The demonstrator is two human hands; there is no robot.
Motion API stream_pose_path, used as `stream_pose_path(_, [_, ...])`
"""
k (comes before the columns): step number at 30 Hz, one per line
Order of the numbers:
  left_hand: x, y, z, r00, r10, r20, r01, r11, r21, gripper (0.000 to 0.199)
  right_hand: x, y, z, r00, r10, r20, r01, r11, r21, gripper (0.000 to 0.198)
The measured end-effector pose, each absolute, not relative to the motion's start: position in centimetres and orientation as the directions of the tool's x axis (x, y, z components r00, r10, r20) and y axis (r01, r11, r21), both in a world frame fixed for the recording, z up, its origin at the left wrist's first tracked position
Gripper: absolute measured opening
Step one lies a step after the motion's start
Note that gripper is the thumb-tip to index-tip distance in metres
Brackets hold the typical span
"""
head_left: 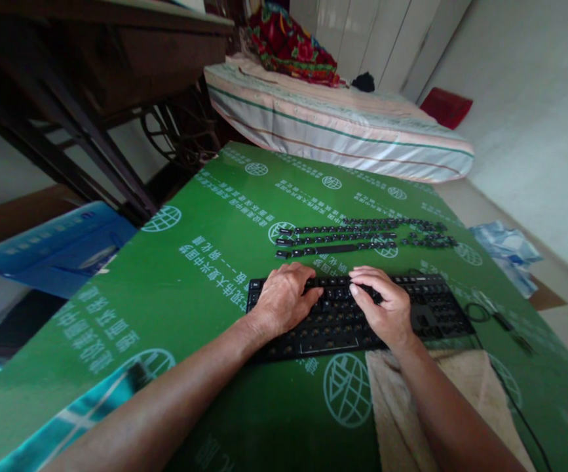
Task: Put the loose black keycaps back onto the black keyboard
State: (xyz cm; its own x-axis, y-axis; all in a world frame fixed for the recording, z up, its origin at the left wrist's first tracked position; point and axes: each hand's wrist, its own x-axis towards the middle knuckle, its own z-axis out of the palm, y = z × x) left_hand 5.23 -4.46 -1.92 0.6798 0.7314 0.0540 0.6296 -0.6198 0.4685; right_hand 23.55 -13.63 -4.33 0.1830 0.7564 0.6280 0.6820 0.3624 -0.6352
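A black keyboard (308, 341) lies across the green board, with many key sockets bare of caps and some top-row keys in place. My left hand (286, 295) rests on its left part, fingers bent, thumb held apart from the index finger. Over the top row, near the middle, my right hand (384, 305) has thumb and index finger pinched together. Whatever is between those fingertips is too small to make out. Loose black keycaps (335, 250), a long space bar among them, lie in rows behind the keyboard.
A beige cloth (453, 387) lies in front of the keyboard at right, beside a black cable (517, 410). A slim dark tool (504, 321) is farther right. At left are a teal checked cloth (80, 416) and a blue box (62, 236). A bed (342, 131) stands behind.
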Motion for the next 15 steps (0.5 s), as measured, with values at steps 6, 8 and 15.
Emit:
stream_pose_path(6, [5.03, -4.62, -2.29, 0.693, 0.716, 0.079, 0.626, -0.653, 0.427, 0.026, 23.44, -13.49, -4.4, 0.188, 0.748, 0.637, 0.67, 0.376, -0.64, 0.012])
stream_pose_path(8, [4.96, -4.69, -2.32, 0.694, 0.715, 0.089, 0.625, -0.658, 0.42, 0.026, 23.35, -13.43, -4.39, 0.188, 0.747, 0.638, 0.666, 0.38, -0.642, 0.013])
stream_pose_path(15, [4.74, -4.67, -2.31, 0.695, 0.713, 0.094, 0.627, -0.664, 0.407, 0.025, 23.21, -13.26, -4.51, 0.187, 0.744, 0.641, 0.681, 0.372, -0.63, 0.011])
